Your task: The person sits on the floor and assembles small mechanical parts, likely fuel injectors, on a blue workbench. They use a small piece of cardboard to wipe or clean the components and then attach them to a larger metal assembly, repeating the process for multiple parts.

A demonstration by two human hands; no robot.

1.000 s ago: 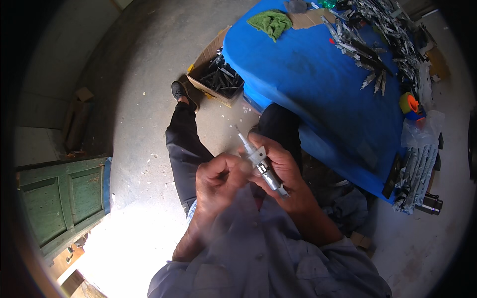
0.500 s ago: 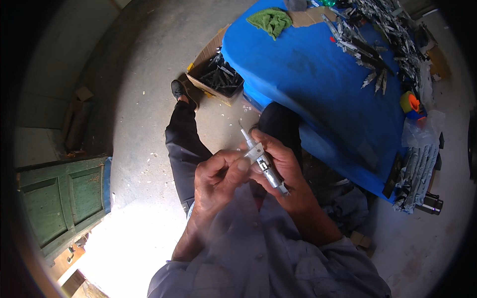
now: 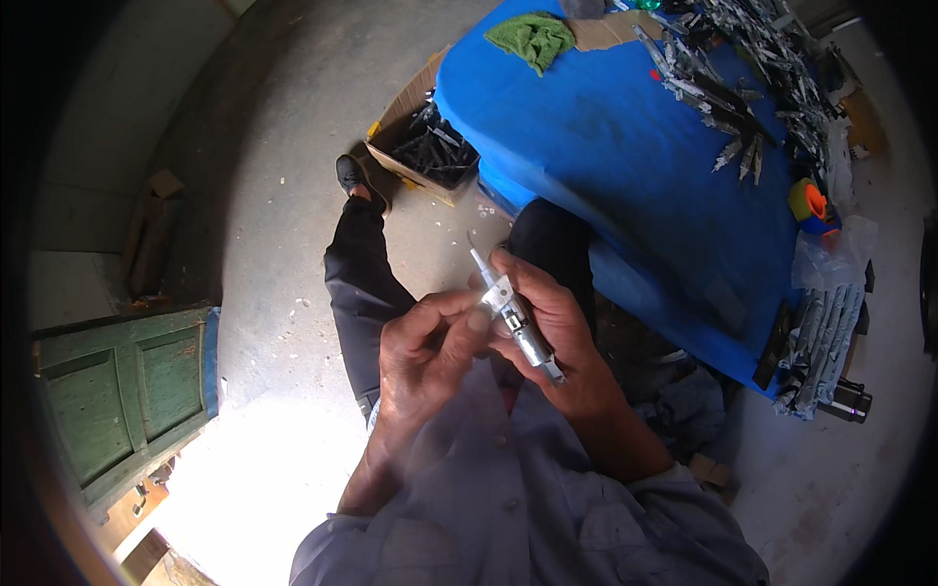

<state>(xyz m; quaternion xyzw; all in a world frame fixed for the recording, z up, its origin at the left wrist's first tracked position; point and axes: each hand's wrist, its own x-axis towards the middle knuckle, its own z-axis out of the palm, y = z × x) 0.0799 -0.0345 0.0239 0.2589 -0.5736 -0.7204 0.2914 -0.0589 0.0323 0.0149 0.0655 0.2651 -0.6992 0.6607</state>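
A silver metal cylinder part is held in front of my chest, tilted with its thin rod pointing up and left. A small flat plate with a hole crosses it near the upper end, and a pale sleeve and a fine tip stick out beyond. My left hand is closed, pinching the plate's left side between thumb and fingers. My right hand is closed around the cylinder from the right, its fingers partly hidden behind it. Whether the plate and cylinder are one piece I cannot tell.
A blue-covered table stands ahead to the right, bearing a green cloth, a heap of metal strips and tape rolls. A cardboard box of dark parts sits beside it. A green panelled door lies left.
The plate and thin rod have shifted slightly left and up, with my left fingers still pinching. My right hand keeps its hold on the cylinder, almost unmoved.
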